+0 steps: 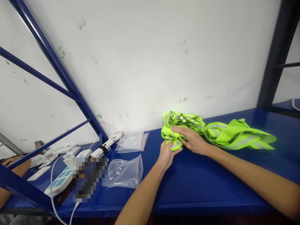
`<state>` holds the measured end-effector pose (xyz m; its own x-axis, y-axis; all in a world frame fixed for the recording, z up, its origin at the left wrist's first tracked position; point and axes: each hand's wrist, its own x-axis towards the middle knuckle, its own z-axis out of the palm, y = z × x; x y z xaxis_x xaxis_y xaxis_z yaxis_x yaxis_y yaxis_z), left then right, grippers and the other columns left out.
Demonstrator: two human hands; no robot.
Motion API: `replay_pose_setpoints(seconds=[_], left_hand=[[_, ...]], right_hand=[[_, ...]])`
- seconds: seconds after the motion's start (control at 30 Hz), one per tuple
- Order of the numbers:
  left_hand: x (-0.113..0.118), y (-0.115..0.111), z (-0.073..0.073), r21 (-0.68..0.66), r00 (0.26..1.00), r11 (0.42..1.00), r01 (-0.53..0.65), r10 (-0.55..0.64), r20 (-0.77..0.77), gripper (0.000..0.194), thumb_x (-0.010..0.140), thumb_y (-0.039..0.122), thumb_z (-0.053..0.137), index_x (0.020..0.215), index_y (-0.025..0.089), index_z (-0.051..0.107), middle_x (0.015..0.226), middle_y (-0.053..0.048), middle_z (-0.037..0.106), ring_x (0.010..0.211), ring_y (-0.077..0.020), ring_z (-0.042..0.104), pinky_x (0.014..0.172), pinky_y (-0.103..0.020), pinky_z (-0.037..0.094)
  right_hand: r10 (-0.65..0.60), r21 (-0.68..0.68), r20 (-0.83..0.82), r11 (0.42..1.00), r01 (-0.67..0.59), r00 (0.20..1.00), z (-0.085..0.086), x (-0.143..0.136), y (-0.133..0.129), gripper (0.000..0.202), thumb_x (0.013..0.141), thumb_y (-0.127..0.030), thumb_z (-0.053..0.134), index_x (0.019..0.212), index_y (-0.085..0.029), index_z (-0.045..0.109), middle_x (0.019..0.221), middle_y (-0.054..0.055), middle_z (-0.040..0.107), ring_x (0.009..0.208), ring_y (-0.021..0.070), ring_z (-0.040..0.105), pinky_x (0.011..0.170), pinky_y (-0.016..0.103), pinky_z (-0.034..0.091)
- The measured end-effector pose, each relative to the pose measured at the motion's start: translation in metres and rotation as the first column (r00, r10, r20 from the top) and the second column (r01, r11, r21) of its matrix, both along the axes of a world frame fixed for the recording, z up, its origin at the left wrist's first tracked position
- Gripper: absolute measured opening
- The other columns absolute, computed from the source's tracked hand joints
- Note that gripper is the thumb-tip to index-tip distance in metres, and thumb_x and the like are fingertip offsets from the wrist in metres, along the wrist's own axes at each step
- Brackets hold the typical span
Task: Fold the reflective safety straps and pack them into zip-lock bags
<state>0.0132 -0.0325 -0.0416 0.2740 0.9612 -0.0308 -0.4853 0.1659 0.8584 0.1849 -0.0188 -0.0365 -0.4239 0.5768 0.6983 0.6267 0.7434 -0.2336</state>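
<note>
Clamping the left hand (166, 155) on the near edge of a green bundle (172, 135) on the bench (206, 184), right of the bags (125, 172), and laying the right hand (193, 140), grip unclear, over the bundle's side farther from the bags.

Even, bright light spread across the white wall (150, 56), palest in the middle and greyer toward the corners; its source lay out of view. Small glints marked the zip-lock bags (125, 172), and the reflective straps (239, 137) glowed vividly. Wide-angle stretch slanted the 2 posts (62, 70), the right forearm (248, 170) looked soft, and 1 coarse mosaic patch hid detail at lower left.
</note>
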Motion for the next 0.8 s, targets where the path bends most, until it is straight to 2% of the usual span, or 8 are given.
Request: replay_pose_setpoints(seconds=[0.07,0.13,0.27,0.4,0.47,0.57,0.7,0.8], left_hand=[[0.002,0.001,-0.003,0.007,0.996,0.996,-0.088,0.088,-0.033,0.03,0.081,0.009,0.049,0.111,0.014,0.051,0.108,-0.012,0.065,0.092,-0.0204,0.067,0.074,-0.035,0.059],[0.003,0.0,-0.004,0.043,0.985,0.986,-0.159,0.161,-0.067,0.029,0.083,0.009,0.045,0.111,0.015,0.048,0.107,-0.011,0.065,0.089,-0.0191,0.069,0.073,-0.034,0.059],[0.006,-0.004,-0.004,0.174,0.947,0.95,-0.259,0.285,-0.15,0.026,0.089,0.014,0.04,0.114,0.017,0.035,0.078,-0.002,0.066,0.058,-0.0141,0.069,0.06,-0.028,0.057],[0.006,-0.005,-0.004,0.36,0.909,0.896,-0.259,0.352,-0.224,0.018,0.093,0.027,0.039,0.107,0.019,0.032,0.055,0.007,0.057,0.038,-0.0099,0.057,0.042,-0.017,0.044],[0.003,-0.002,-0.005,0.4,0.916,0.899,-0.18,0.301,-0.264,0.02,0.091,0.032,0.043,0.103,0.019,0.035,0.054,0.007,0.057,0.04,-0.0093,0.057,0.042,-0.016,0.043],[-0.004,0.005,-0.007,0.364,0.94,0.931,-0.008,0.131,-0.314,0.027,0.086,0.034,0.052,0.1,0.018,0.037,0.058,0.004,0.061,0.051,-0.0124,0.064,0.052,-0.021,0.049],[-0.014,0.01,-0.006,0.338,0.964,0.938,0.078,0.015,-0.265,0.041,0.071,0.025,0.066,0.102,0.017,0.04,0.068,0.0,0.067,0.067,-0.0163,0.069,0.066,-0.026,0.053],[-0.016,0.01,-0.002,0.322,0.972,0.937,0.132,-0.06,-0.225,0.048,0.066,0.021,0.068,0.106,0.016,0.042,0.075,-0.003,0.069,0.077,-0.0176,0.07,0.076,-0.029,0.052]], right_hand=[[-0.029,0.044,0.072,0.999,0.026,0.997,-0.001,-0.001,0.001,0.073,0.078,0.001,0.045,0.143,-0.033,0.038,0.147,0.0,0.044,0.127,0.0244,0.046,0.102,0.045,0.043],[-0.062,0.088,0.113,0.995,0.053,0.992,-0.003,-0.001,0.004,0.071,0.079,0.001,0.044,0.142,-0.032,0.04,0.145,0.001,0.046,0.122,0.0259,0.048,0.099,0.046,0.044],[-0.103,0.112,0.155,0.99,0.086,0.983,-0.007,-0.001,0.01,0.073,0.078,0.004,0.042,0.142,-0.03,0.041,0.144,0.004,0.047,0.117,0.0275,0.049,0.095,0.047,0.046],[-0.093,0.071,0.145,0.994,0.083,0.985,-0.013,-0.003,0.011,0.078,0.072,0.007,0.04,0.141,-0.028,0.043,0.142,0.006,0.048,0.117,0.0278,0.049,0.095,0.047,0.045],[-0.006,0.012,0.121,1.0,0.004,0.993,-0.016,-0.005,0.011,0.08,0.069,0.007,0.039,0.141,-0.027,0.043,0.14,0.006,0.049,0.122,0.0266,0.047,0.098,0.047,0.043],[0.13,-0.104,0.056,0.987,-0.123,0.99,-0.018,-0.007,0.008,0.079,0.066,0.004,0.041,0.139,-0.027,0.045,0.136,0.008,0.052,0.127,0.0251,0.044,0.102,0.046,0.04],[0.162,-0.244,-0.017,0.956,-0.161,0.987,-0.018,-0.008,0.004,0.076,0.067,-0.008,0.054,0.14,-0.026,0.041,0.138,0.009,0.048,0.129,0.0287,0.042,0.105,0.047,0.038],[0.141,-0.26,-0.075,0.953,-0.156,0.987,-0.018,-0.008,0.004,0.067,0.076,-0.023,0.062,0.139,-0.024,0.041,0.137,0.011,0.05,0.127,0.0305,0.045,0.104,0.048,0.038]])
